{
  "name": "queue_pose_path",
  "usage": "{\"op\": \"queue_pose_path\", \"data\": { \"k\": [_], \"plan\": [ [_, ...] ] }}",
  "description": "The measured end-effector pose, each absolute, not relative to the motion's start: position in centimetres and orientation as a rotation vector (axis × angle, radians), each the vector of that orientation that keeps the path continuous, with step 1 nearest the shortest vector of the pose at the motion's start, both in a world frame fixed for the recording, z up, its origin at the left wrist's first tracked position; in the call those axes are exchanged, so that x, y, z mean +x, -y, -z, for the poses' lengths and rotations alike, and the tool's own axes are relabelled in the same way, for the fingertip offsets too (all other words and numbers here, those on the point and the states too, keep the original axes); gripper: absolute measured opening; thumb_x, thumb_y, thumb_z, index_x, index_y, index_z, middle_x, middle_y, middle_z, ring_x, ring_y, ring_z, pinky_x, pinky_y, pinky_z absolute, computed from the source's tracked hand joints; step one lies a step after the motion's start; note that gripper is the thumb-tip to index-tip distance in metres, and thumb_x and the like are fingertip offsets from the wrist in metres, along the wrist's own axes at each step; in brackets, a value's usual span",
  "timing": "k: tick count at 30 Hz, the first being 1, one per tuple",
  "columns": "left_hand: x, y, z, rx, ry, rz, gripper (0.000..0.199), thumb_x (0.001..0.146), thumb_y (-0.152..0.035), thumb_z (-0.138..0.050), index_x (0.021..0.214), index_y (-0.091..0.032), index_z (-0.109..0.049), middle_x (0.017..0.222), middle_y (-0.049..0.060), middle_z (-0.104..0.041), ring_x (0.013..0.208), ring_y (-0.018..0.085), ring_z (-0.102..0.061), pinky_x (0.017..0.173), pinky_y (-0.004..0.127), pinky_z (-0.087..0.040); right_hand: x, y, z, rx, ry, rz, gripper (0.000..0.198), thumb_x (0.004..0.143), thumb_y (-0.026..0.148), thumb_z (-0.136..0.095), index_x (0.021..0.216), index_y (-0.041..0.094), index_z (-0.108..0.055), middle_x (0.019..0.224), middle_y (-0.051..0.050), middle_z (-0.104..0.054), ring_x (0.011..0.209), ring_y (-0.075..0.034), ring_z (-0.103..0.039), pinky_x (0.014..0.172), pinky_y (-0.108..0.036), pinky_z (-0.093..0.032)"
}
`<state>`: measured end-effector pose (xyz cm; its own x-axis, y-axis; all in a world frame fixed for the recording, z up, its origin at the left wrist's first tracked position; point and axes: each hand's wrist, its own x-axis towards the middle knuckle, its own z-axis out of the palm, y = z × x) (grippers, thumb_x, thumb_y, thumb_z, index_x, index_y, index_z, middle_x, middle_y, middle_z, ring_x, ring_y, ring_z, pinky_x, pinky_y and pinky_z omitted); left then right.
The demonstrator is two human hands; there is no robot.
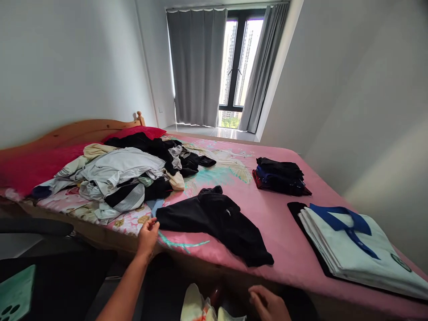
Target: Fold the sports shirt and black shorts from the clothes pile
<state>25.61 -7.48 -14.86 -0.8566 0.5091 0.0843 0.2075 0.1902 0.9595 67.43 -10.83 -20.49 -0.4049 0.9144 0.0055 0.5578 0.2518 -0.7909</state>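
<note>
A black garment (214,218) with a small white mark lies loosely spread on the near side of the bed, one end stretching left and the other toward the front right. My left hand (149,234) is at its left end, fingers loosely bent and slightly apart; no cloth shows in its grip. Low in the view, my right hand (269,305) hovers in front of the bed's edge, partly cut off by the frame. Its fingers are relaxed and half bent, with nothing seen in them.
A tangled heap of clothes (123,167) covers the bed's left side near red pillows (43,165). Folded dark clothes (279,176) are stacked farther back, and folded white shirts (361,249) with a blue collar at the right. A green phone (16,292) lies lower left.
</note>
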Motion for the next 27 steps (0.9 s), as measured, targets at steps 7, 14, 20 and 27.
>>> {"op": "queue_pose_path", "data": {
  "k": [7, 14, 20, 27],
  "plan": [
    [36.8, 7.1, 16.1, 0.857, -1.669, -1.494, 0.04, 0.06, -0.049, -0.065, 0.084, -0.017, -0.065, 0.072, 0.002, -0.062, 0.067, 0.016, -0.058, 0.059, 0.026, -0.045, 66.4, 3.2, 17.5, -1.346, 1.781, -0.543, 0.031, 0.083, 0.038, -0.048, 0.103, 0.02, -0.062, 0.108, -0.009, -0.064, 0.104, -0.024, -0.057, 0.093, -0.041, -0.045],
    [41.8, 6.2, 13.4, 0.935, -1.415, -1.302, 0.032, 0.065, -0.045, -0.065, 0.08, -0.017, -0.064, 0.072, 0.002, -0.062, 0.064, 0.013, -0.055, 0.053, 0.021, -0.039, 61.4, -6.2, 16.1, -1.34, 1.903, -0.497, 0.035, 0.086, 0.033, -0.04, 0.111, 0.016, -0.057, 0.114, -0.01, -0.061, 0.11, -0.022, -0.053, 0.099, -0.038, -0.038],
    [41.5, 8.1, 15.6, 0.857, -1.339, -1.307, 0.032, 0.065, -0.047, -0.068, 0.078, -0.017, -0.064, 0.07, 0.0, -0.062, 0.06, 0.011, -0.054, 0.054, 0.022, -0.037, 58.2, -12.9, 17.1, -1.547, 1.935, -0.541, 0.039, 0.081, 0.026, -0.045, 0.114, 0.009, -0.057, 0.111, -0.017, -0.063, 0.104, -0.026, -0.057, 0.089, -0.039, -0.042],
    [39.7, 9.2, 17.4, 0.679, -1.412, -1.328, 0.052, 0.056, -0.065, -0.068, 0.073, -0.016, -0.061, 0.066, 0.0, -0.06, 0.051, 0.01, -0.05, 0.046, 0.021, -0.033, 56.2, -10.7, 15.6, -1.46, 2.072, -0.48, 0.022, 0.08, 0.024, -0.049, 0.093, 0.02, -0.066, 0.096, -0.008, -0.066, 0.101, -0.024, -0.055, 0.094, -0.042, -0.037]
  ]
}}
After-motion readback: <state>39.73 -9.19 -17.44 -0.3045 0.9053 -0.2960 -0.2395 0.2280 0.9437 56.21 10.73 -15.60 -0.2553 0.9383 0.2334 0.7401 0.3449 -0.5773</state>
